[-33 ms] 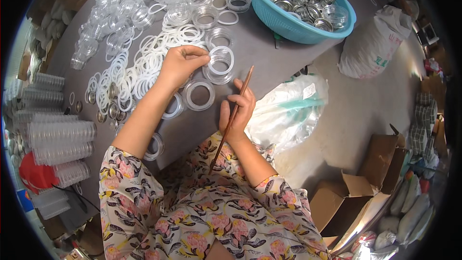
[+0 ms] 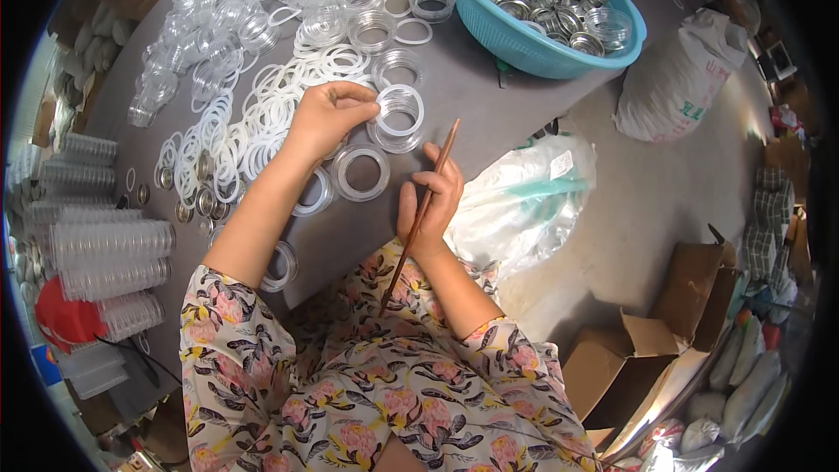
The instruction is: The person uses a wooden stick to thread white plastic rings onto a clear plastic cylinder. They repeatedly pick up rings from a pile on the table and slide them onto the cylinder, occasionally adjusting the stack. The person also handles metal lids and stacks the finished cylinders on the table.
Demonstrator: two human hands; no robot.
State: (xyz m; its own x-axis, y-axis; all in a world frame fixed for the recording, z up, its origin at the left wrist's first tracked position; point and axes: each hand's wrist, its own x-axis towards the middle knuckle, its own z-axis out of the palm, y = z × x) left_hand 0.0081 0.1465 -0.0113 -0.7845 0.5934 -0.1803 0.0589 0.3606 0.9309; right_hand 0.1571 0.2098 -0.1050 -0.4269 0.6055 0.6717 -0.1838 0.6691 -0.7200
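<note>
My left hand [image 2: 336, 114] pinches a white sealing ring [image 2: 418, 124] at its left edge, just above a clear plastic ring-shaped part [image 2: 378, 135]. Whether the two touch is hard to tell. A thin brown stick [image 2: 405, 255] with a pale tip slants through the fingers of my right hand [image 2: 437, 205], near the table's edge. Between the hands lies another clear ring [image 2: 384, 177]. Loose white sealing rings [image 2: 262, 114] are heaped beyond my left forearm. Farther back spreads a big pile of clear plastic rings [image 2: 253, 0].
A blue plastic basket [image 2: 489, 48] of silvery metal rings stands at the far right. Stacked clear plastic parts [image 2: 114, 245] and a red object [image 2: 65, 310] sit at the left. Sacks [image 2: 682, 79] and an opened cardboard box [image 2: 603, 376] are on the floor to the right.
</note>
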